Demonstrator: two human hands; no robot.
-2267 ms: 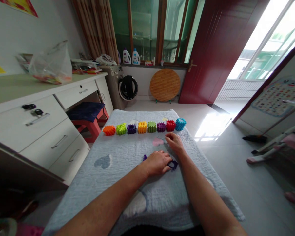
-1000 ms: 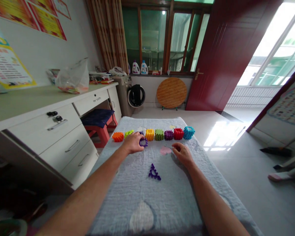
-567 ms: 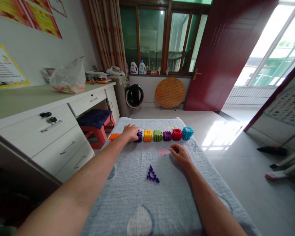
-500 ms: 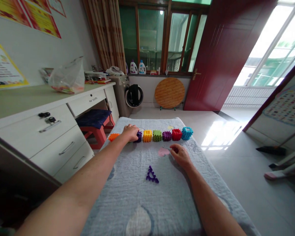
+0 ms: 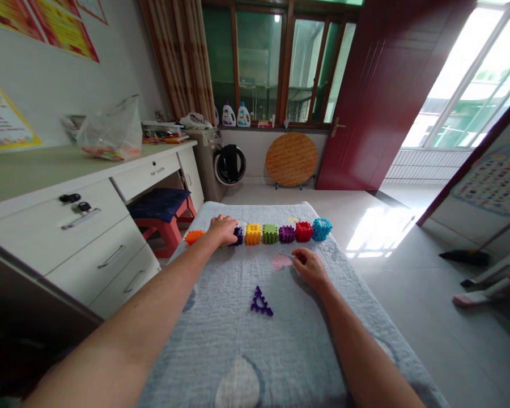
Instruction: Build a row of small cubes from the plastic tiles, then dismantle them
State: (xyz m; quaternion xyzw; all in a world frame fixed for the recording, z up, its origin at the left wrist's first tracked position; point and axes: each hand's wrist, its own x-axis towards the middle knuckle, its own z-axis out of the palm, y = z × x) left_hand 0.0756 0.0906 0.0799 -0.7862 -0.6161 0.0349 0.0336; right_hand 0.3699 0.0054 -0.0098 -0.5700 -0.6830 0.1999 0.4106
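My left hand (image 5: 223, 229) reaches to the far left part of a row of toothed, coloured plastic blocks. Its fingers curl against a dark purple block (image 5: 238, 236), which they partly hide. An orange block (image 5: 194, 237) lies left of that wrist. To the right stand a yellow block (image 5: 253, 234), a green block (image 5: 270, 233), a purple block (image 5: 287, 234), a red block (image 5: 304, 231) and a blue block (image 5: 322, 229). My right hand (image 5: 309, 266) is closed in a pinch in front of the row; a thin greyish sliver (image 5: 285, 255) shows at its fingertips. Nearer lies a flat purple triangle (image 5: 260, 302).
A grey patterned cloth (image 5: 221, 323) covers the table. A white desk (image 5: 89, 192) with drawers stands left, a plastic bag (image 5: 113, 133) on top. Beyond are a stool (image 5: 161, 207), a washing machine (image 5: 208, 158), a round wooden tabletop (image 5: 292, 160) and a red door (image 5: 365, 113).
The whole view has shifted slightly. Both hands keep nearly the same places, and the thin sliver at my right fingertips shows a little more clearly.
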